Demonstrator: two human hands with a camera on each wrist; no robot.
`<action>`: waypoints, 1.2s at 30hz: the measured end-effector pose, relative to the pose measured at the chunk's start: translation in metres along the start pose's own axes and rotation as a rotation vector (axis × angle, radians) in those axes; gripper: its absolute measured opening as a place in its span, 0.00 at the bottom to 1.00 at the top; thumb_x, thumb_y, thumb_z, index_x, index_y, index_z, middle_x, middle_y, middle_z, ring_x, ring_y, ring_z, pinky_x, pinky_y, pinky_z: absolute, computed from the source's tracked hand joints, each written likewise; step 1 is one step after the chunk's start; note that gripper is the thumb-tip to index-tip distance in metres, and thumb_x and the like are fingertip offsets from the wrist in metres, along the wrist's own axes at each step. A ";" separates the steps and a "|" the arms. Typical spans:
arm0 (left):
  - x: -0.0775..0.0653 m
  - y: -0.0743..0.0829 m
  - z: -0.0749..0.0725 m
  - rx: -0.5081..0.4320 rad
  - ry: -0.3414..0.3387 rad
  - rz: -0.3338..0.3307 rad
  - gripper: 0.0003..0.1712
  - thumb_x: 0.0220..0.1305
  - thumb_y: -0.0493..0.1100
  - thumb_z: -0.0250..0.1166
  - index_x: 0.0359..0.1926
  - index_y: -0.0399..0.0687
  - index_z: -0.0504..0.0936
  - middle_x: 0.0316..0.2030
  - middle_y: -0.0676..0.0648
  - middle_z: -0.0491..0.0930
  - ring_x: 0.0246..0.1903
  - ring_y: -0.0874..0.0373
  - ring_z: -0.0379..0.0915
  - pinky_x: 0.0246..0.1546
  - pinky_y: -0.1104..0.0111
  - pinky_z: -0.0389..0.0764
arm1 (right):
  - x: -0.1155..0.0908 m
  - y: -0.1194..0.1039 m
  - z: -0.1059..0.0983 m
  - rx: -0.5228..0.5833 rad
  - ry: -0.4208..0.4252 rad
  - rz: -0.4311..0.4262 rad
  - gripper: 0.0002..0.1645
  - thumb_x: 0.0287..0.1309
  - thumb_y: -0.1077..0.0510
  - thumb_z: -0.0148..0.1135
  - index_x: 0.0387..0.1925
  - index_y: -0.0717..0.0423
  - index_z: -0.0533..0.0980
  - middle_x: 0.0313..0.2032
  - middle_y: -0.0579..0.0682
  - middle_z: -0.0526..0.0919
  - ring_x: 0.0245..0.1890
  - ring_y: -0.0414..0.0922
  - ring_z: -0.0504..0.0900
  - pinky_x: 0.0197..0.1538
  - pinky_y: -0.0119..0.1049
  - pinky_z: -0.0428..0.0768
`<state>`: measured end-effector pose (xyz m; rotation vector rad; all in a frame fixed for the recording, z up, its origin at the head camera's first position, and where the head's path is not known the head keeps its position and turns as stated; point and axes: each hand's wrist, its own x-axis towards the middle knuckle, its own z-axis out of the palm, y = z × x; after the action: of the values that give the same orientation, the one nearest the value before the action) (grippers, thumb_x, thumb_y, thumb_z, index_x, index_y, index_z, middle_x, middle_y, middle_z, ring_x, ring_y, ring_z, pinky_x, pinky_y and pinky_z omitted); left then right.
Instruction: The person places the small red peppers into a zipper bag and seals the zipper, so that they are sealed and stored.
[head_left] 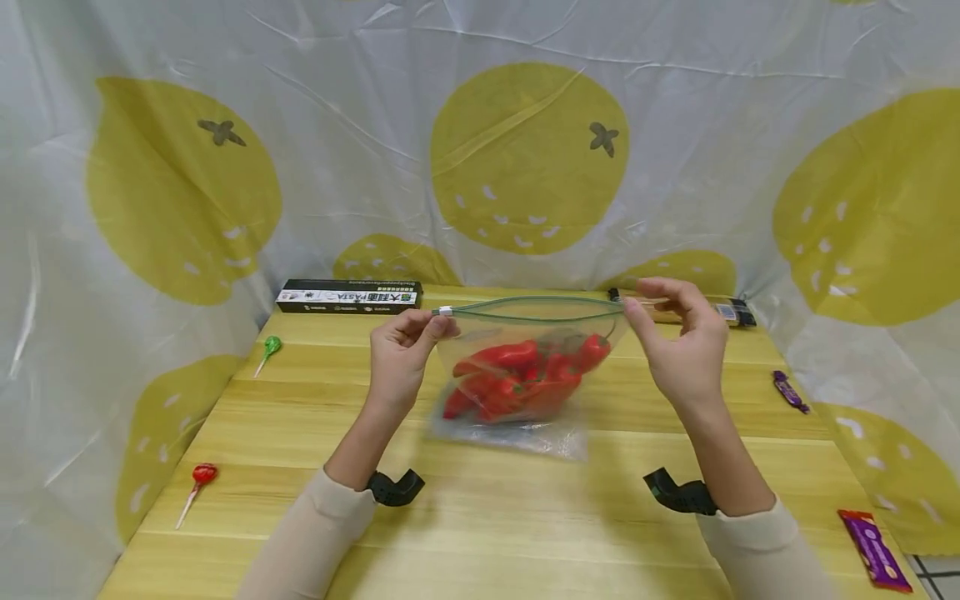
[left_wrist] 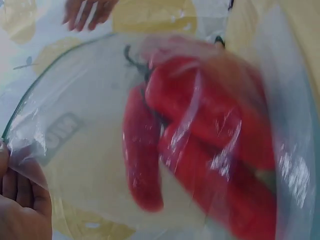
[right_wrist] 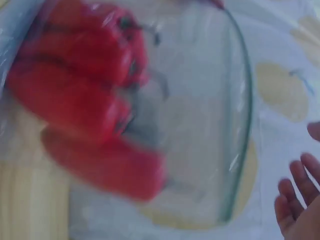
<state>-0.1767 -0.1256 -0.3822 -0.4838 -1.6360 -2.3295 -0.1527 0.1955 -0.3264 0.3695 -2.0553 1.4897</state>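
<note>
A clear zip bag point(head_left: 517, 437) holding several red peppers point(head_left: 525, 383) hangs above the table, its green-edged mouth at the top and slightly parted. My left hand point(head_left: 397, 358) pinches the bag's top left corner, right by the white slider point(head_left: 446, 311). At the opposite corner is my right hand point(head_left: 686, 350), its thumb and fingers spread apart. The right wrist view shows the fingers point(right_wrist: 296, 176) of that hand loosely bent, with a gap between them and the bag's green edge point(right_wrist: 248, 100). Green stems show through the plastic.
A black and white pasta box point(head_left: 348, 297) lies at the back left, and a long package point(head_left: 726, 312) behind my right hand. Green point(head_left: 272, 344) and red point(head_left: 204, 474) lollipops lie left. Purple-wrapped sweets point(head_left: 790, 392) and a purple bar point(head_left: 875, 550) lie right. A lemon-print curtain point(head_left: 360, 125) encloses the table.
</note>
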 end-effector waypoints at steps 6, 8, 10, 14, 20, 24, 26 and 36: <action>-0.002 -0.009 0.009 -0.042 -0.032 -0.032 0.08 0.63 0.33 0.64 0.35 0.50 0.86 0.31 0.50 0.88 0.33 0.58 0.86 0.47 0.64 0.83 | 0.013 -0.033 0.051 -0.179 -0.357 -0.211 0.20 0.55 0.48 0.71 0.49 0.46 0.81 0.47 0.43 0.85 0.51 0.40 0.80 0.55 0.43 0.77; -0.002 -0.010 0.009 -0.038 -0.052 -0.037 0.08 0.63 0.34 0.64 0.35 0.50 0.87 0.31 0.50 0.88 0.33 0.58 0.86 0.47 0.63 0.83 | 0.020 -0.039 0.071 -0.190 -0.487 -0.232 0.21 0.56 0.44 0.69 0.50 0.44 0.81 0.48 0.41 0.85 0.53 0.39 0.80 0.56 0.43 0.78; -0.002 -0.010 0.009 -0.025 -0.078 -0.038 0.08 0.63 0.34 0.64 0.35 0.51 0.87 0.31 0.50 0.88 0.33 0.57 0.86 0.46 0.63 0.84 | 0.025 -0.042 0.087 -0.188 -0.584 -0.232 0.21 0.58 0.43 0.67 0.51 0.43 0.81 0.49 0.39 0.84 0.53 0.38 0.79 0.57 0.41 0.78; -0.001 -0.010 0.011 0.005 -0.127 -0.040 0.08 0.63 0.35 0.64 0.37 0.52 0.88 0.31 0.51 0.88 0.33 0.55 0.86 0.45 0.62 0.84 | 0.031 -0.042 0.105 -0.167 -0.674 -0.223 0.16 0.59 0.48 0.67 0.48 0.46 0.83 0.44 0.40 0.85 0.48 0.37 0.81 0.53 0.38 0.79; 0.000 -0.009 0.013 0.033 -0.135 -0.049 0.06 0.63 0.37 0.65 0.37 0.51 0.88 0.31 0.51 0.88 0.33 0.57 0.86 0.44 0.63 0.84 | 0.031 -0.043 0.109 -0.192 -0.694 -0.192 0.09 0.62 0.51 0.65 0.42 0.46 0.84 0.38 0.38 0.85 0.41 0.34 0.80 0.47 0.37 0.80; -0.001 -0.009 0.013 0.047 -0.128 -0.059 0.05 0.62 0.38 0.66 0.37 0.49 0.88 0.31 0.51 0.88 0.34 0.57 0.86 0.44 0.62 0.85 | 0.030 -0.044 0.109 -0.228 -0.725 -0.165 0.07 0.63 0.50 0.63 0.40 0.45 0.83 0.37 0.38 0.83 0.41 0.34 0.80 0.47 0.36 0.80; -0.001 -0.010 0.013 0.051 -0.129 -0.063 0.05 0.62 0.37 0.66 0.37 0.49 0.88 0.31 0.51 0.88 0.34 0.57 0.86 0.45 0.62 0.84 | 0.030 -0.044 0.109 -0.242 -0.735 -0.163 0.07 0.63 0.50 0.63 0.39 0.45 0.82 0.38 0.38 0.83 0.42 0.35 0.80 0.48 0.35 0.80; 0.000 -0.003 0.013 0.054 -0.136 -0.028 0.06 0.63 0.35 0.65 0.37 0.48 0.87 0.31 0.51 0.88 0.36 0.57 0.86 0.48 0.60 0.83 | 0.030 -0.034 0.096 -0.245 -0.675 -0.239 0.06 0.62 0.49 0.64 0.37 0.43 0.83 0.35 0.36 0.84 0.40 0.34 0.79 0.46 0.36 0.79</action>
<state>-0.1760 -0.1123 -0.3813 -0.6235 -1.7719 -2.3115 -0.1857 0.0971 -0.3032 1.0908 -2.5472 1.0301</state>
